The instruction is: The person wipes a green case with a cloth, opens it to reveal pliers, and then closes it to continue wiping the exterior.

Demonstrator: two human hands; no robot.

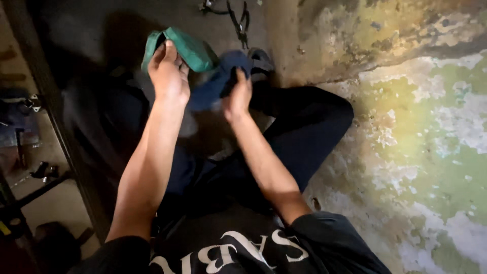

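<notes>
Both hands grip cloth: left hand (169,73) a green piece (187,48), right hand (237,96) a dark blue piece (218,81).

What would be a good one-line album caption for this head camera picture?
Seated on a worn floor, a person's left hand grips a green pouch while the right hand holds dark blue cloth.
</notes>
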